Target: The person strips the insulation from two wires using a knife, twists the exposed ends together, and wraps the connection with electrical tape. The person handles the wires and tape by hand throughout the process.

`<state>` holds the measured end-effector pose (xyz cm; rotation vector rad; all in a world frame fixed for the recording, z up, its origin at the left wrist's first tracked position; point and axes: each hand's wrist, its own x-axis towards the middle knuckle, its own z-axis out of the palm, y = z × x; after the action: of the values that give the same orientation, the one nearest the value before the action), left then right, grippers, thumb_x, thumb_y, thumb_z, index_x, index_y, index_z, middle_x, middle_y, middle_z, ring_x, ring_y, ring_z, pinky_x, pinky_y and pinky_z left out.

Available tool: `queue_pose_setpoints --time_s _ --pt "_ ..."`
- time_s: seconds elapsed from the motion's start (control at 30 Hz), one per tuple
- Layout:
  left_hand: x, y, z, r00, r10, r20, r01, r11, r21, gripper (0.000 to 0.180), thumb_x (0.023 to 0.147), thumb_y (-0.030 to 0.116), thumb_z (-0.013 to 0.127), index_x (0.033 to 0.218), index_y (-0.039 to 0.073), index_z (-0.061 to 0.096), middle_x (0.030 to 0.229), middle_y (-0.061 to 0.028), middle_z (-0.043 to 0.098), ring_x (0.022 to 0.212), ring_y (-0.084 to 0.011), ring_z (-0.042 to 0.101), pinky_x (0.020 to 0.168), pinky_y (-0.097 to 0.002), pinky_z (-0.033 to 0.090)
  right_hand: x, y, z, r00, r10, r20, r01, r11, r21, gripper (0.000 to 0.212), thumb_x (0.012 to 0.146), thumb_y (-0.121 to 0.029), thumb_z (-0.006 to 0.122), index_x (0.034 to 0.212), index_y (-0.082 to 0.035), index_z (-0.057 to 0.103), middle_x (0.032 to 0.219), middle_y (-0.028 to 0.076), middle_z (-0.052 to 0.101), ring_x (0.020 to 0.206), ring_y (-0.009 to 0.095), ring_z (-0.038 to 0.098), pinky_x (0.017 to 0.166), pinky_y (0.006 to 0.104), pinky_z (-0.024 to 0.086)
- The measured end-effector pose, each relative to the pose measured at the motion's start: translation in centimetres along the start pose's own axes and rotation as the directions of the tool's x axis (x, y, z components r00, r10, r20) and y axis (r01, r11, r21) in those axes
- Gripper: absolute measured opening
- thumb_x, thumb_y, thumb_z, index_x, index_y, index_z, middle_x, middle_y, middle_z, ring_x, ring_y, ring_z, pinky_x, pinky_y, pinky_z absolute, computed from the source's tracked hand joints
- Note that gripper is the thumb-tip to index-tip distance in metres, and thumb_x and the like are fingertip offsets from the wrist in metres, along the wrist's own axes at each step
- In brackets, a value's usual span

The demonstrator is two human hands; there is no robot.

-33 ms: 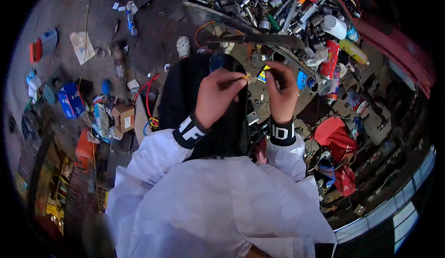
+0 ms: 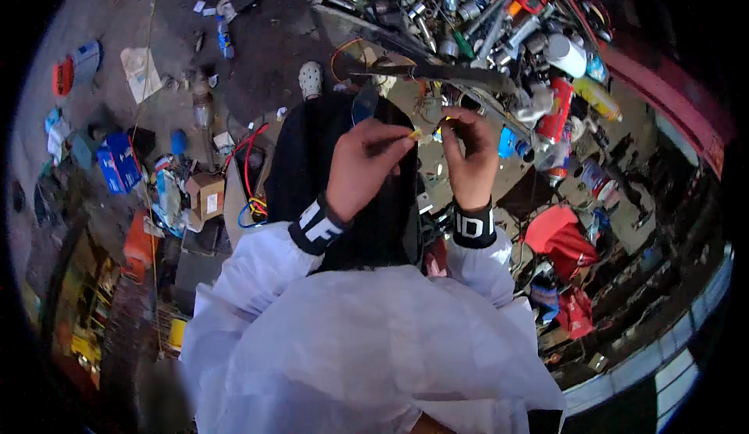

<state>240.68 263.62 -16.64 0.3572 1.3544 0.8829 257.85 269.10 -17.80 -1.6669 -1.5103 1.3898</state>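
Observation:
Above my dark-clothed lap, my left hand (image 2: pixel 367 161) pinches a small yellow piece (image 2: pixel 416 133) between thumb and fingertips. It is too small to name. A short gap to the right, my right hand (image 2: pixel 470 157) is closed in a pinch as well, fingers curled toward the thumb. A thin dark-and-yellow bit (image 2: pixel 447 119) shows at its fingertips; its kind cannot be made out. The two hands do not touch. White sleeves with black lettered cuffs cover both wrists.
A tray of metal tools and sockets (image 2: pixel 425 24) stands ahead to the right, with a red spray can (image 2: pixel 556 110) and a yellow can (image 2: pixel 597 98) beside it. Red cloth (image 2: pixel 558 235) lies at right. Leftward are a blue box (image 2: pixel 118 162), a cardboard box (image 2: pixel 207 196) and red cable (image 2: pixel 248 161).
The yellow-and-blue piece by my right fingertips now shows only as a thin sliver. My right hand has shifted slightly left; the left hand still pinches its yellow piece.

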Motion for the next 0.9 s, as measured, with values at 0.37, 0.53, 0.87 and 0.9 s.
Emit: queue_pose_setpoints --time_s 0.37,0.53,0.87,0.9 --pt "2.8 -1.4 1.5 0.994 0.106 -0.028 -0.103 0.991 0.089 0.015 0.083 0.004 0.070 0.097 0.000 0.070 0.079 -0.0060 0.056 0.058 -0.0108 0.056 0.052 -0.0246 0.043 1.1 -0.8 -1.5 0.965 0.139 0.223 -0.125 0.989 -0.074 0.027 0.080 0.001 0.068 0.107 -0.002 0.065 0.095 0.006 0.068 0.086 0.012 0.063 0.077 0.0262 0.050" --pt "3.2 -0.7 1.4 0.998 0.049 0.038 -0.051 0.997 0.053 0.015 0.082 0.003 0.071 0.097 0.001 0.070 0.077 -0.0068 0.056 0.059 -0.0121 0.056 0.053 -0.0259 0.044 -0.4 0.3 -1.5 0.974 0.200 0.109 -0.206 0.977 0.044 0.024 0.082 0.001 0.069 0.106 0.000 0.064 0.102 0.008 0.068 0.092 0.013 0.063 0.082 0.0265 0.049" --pt "4.0 -1.1 1.3 0.978 0.195 0.068 -0.197 0.980 0.023 0.015 0.079 0.002 0.073 0.093 0.001 0.068 0.081 -0.0108 0.061 0.068 -0.0194 0.063 0.060 -0.0283 0.048 -1.9 -0.2 1.4 0.983 0.078 -0.166 -0.064 0.994 0.087 0.032 0.081 0.005 0.069 0.112 0.003 0.060 0.106 0.009 0.064 0.095 0.016 0.062 0.085 0.0292 0.049" --pt "4.2 -1.0 1.1 0.972 0.212 0.101 -0.218 0.975 0.046 0.014 0.081 0.003 0.071 0.095 0.000 0.068 0.082 -0.0086 0.060 0.067 -0.0155 0.061 0.058 -0.0263 0.047 -1.9 -0.2 1.7 0.979 0.057 -0.198 -0.039 0.995 0.092 0.031 0.081 0.004 0.069 0.111 0.003 0.060 0.105 0.009 0.064 0.094 0.016 0.062 0.084 0.0289 0.049"
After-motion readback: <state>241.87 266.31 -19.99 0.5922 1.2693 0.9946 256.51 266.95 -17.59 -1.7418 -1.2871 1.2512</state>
